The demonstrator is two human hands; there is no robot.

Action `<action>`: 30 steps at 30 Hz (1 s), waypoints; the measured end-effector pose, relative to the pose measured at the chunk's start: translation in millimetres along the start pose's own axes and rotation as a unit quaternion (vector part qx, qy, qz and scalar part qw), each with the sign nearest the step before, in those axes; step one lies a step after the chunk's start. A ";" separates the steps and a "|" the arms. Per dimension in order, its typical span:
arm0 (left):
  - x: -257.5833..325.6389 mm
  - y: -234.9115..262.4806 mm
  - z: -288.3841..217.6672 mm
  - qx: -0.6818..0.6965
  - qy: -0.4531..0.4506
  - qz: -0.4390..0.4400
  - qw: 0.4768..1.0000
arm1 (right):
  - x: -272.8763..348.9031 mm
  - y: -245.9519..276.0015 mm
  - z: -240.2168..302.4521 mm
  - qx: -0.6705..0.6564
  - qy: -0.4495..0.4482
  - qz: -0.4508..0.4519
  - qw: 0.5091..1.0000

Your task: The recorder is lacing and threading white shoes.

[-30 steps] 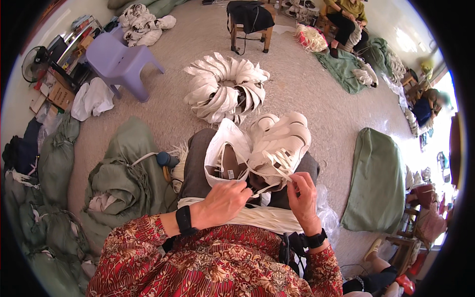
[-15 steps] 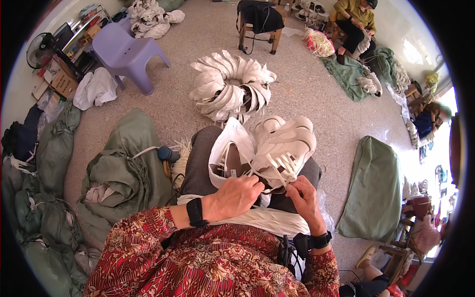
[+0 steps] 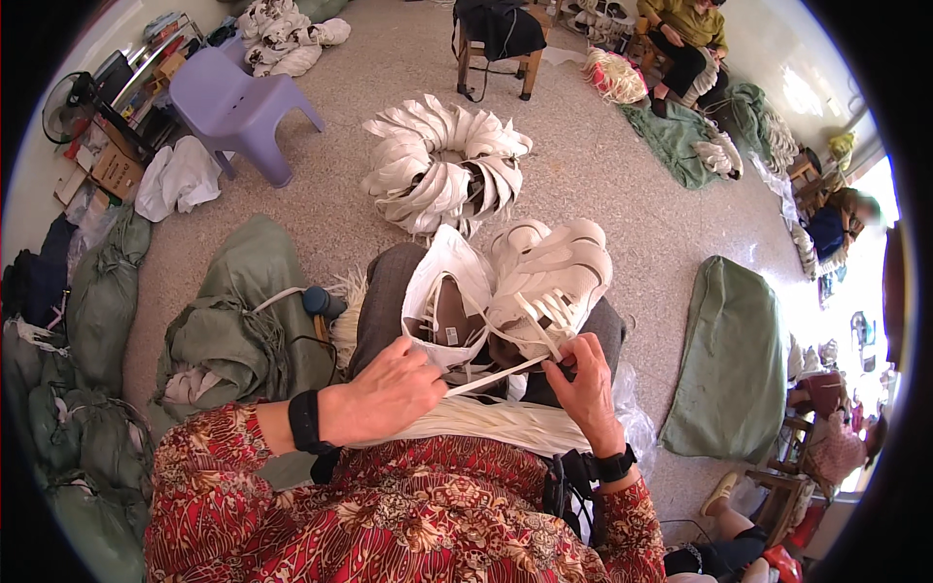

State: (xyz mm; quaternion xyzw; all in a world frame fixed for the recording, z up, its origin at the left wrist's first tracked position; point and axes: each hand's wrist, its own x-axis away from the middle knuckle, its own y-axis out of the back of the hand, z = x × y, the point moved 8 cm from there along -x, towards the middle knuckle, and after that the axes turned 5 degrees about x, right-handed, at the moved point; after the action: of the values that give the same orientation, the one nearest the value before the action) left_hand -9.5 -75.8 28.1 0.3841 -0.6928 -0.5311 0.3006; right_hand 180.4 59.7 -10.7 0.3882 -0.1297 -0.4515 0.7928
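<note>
Two off-white sneaker uppers lie side by side on my lap. The left upper (image 3: 444,260) shows its brown inside and a small label; the right upper (image 3: 575,267) has cream lacing over its tongue. A flat cream shoelace (image 3: 498,376) is stretched from the right upper's lacing to my left hand (image 3: 384,392), which is closed on it. My right hand (image 3: 583,381) pinches at the lacing by the upper's near edge, thumb and fingers together. Across my lap, below the uppers, lies a bundle of loose cream laces (image 3: 486,424).
Ahead on the floor stands a ring of stacked uppers (image 3: 389,185). A purple plastic chair (image 3: 238,107) is at far left, near green sacks (image 3: 107,306). Another green sack (image 3: 729,360) lies to my right. People sit working at far right, one in an olive top (image 3: 695,24).
My left hand has moved left and toward me, away from the right upper, drawing the shoelace out straight. My right hand stays by the lacing, shifted slightly.
</note>
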 end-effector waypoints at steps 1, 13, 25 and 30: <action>-8.9 2.0 -1.8 0.002 -0.002 -0.002 1.000 | 1.3 1.2 -2.7 -0.007 -0.010 -0.001 1.000; -120.2 -16.8 7.9 -0.023 -0.010 -0.189 0.982 | 19.5 20.0 -32.6 -0.098 -0.090 -0.001 0.991; -73.7 28.7 26.9 0.042 -0.014 -0.243 0.969 | -21.0 12.8 51.7 0.094 0.168 -0.046 0.980; -52.0 69.0 7.2 0.001 -0.014 -0.262 0.965 | -33.9 -0.5 74.6 0.105 0.218 -0.037 0.969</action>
State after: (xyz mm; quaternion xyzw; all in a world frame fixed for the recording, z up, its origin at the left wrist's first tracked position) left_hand -2.8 -18.1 92.6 0.5452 -0.5723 -0.5960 0.1411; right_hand 119.6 50.1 43.4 0.5633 0.0142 -0.3691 0.7391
